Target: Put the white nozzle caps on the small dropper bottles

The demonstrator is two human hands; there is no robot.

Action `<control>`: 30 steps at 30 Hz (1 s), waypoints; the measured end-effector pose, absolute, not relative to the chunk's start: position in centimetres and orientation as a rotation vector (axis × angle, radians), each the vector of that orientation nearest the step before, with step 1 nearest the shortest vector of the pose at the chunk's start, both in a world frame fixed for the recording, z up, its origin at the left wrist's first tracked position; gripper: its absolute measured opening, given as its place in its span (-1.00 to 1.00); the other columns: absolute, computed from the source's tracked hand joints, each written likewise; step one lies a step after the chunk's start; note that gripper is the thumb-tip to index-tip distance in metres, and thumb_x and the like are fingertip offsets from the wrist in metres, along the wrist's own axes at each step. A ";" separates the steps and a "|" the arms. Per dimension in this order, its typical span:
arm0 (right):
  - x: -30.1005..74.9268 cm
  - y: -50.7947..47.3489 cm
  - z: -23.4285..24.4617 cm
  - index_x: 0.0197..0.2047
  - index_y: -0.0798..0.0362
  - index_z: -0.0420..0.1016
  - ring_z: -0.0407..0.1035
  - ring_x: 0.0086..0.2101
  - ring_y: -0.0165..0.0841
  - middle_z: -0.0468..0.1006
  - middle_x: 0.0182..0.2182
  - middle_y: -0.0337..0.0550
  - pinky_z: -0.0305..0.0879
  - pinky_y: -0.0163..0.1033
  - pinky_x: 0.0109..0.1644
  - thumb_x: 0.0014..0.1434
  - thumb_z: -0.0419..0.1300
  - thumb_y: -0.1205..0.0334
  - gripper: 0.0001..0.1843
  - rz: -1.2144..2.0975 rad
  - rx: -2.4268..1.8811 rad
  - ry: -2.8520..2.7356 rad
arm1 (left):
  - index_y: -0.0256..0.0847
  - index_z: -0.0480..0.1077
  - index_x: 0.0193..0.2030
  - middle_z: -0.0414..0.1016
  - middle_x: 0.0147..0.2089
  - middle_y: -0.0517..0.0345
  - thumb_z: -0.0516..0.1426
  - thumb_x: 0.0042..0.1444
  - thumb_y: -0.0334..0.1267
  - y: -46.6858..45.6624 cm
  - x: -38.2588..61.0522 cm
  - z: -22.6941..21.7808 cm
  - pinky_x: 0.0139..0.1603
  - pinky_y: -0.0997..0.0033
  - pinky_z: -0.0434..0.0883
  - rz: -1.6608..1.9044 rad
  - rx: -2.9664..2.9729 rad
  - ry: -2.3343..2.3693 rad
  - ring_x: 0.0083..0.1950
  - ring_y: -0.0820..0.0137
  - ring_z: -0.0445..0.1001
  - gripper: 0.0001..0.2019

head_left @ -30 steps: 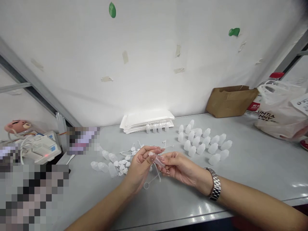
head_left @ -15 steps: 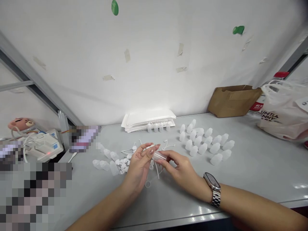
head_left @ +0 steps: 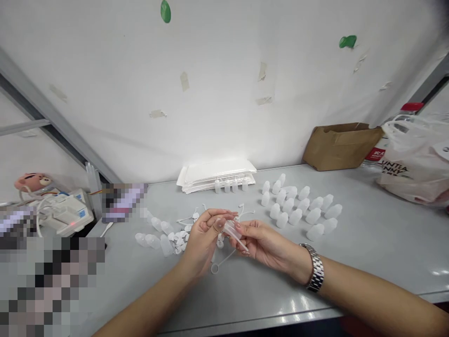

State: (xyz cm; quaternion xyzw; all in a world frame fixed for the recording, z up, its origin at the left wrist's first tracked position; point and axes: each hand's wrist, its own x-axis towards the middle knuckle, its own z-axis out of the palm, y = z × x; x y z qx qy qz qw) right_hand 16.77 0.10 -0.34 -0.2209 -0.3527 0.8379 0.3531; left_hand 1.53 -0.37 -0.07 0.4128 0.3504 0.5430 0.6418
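Over the middle of the table, my left hand [head_left: 203,238] and my right hand [head_left: 263,241] meet on a small translucent plastic bottle [head_left: 232,229]. My left fingers pinch its left end, and my right thumb and fingers close on its right side. Part of the bottle is hidden by fingers. A thin white strip [head_left: 242,245] slants down from it across my right fingers. Below the hands a thin strap with a clear ring [head_left: 214,268] is visible; its upper end is hidden. Small white plastic caps [head_left: 179,239] lie scattered beside my left hand.
Several frosted bottles [head_left: 295,216] stand to the right, and others [head_left: 152,241] lie to the left. Tiny bottles [head_left: 227,186] stand before a white stack [head_left: 217,171] at the wall. A cardboard box [head_left: 342,147] and a plastic bag [head_left: 414,164] are at the back right.
My right hand has turned at the wrist, so the watch face no longer shows and the fingers have curled under. The thin strip now points down to the right from the bottle.
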 end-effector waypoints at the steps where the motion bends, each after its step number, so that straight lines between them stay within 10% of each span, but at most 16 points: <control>1: 16.7 0.1 -0.4 -0.44 0.22 0.46 0.29 -0.56 -0.54 0.46 -0.54 -0.17 0.21 -0.38 -0.42 0.08 0.20 0.13 -0.72 2.093 -0.620 -0.989 | -0.20 0.42 -0.29 0.56 -0.24 0.11 0.24 -0.04 -0.20 -0.3 1.5 0.0 -0.16 0.45 0.34 1.262 0.924 0.818 -0.09 0.35 0.46 -0.82; 9: 16.1 -0.9 -0.9 -0.29 0.06 0.46 0.30 -0.44 -0.42 0.44 -0.50 -0.28 0.22 -0.27 -0.32 -0.03 0.27 0.18 -0.79 1.317 -1.051 -1.412 | -0.22 0.42 -0.31 0.56 -0.26 0.12 0.23 -0.01 -0.27 -0.4 1.7 -0.3 -0.02 0.41 0.30 1.301 0.848 0.852 -0.02 0.36 0.43 -0.87; 20: 16.6 0.0 -0.8 -0.51 0.22 0.44 0.22 -0.55 -0.57 0.38 -0.58 -0.24 0.17 -0.42 -0.43 0.01 0.26 0.30 -0.83 2.219 -0.476 -0.813 | -0.22 0.45 -0.28 0.55 -0.16 0.01 0.22 -0.01 -0.19 -0.5 1.8 0.2 0.00 0.33 0.31 1.196 0.947 0.756 0.10 0.23 0.35 -0.81; 30: 16.4 -0.1 -1.1 -0.39 0.24 0.44 0.35 -0.50 -0.52 0.49 -0.51 -0.13 0.27 -0.40 -0.37 0.11 0.20 0.18 -0.76 2.201 -0.536 -0.724 | -0.25 0.40 -0.11 0.48 0.00 -0.06 0.19 0.03 -0.26 -0.2 0.9 0.6 -0.05 0.33 0.34 1.182 0.901 0.766 -0.03 0.27 0.46 -0.74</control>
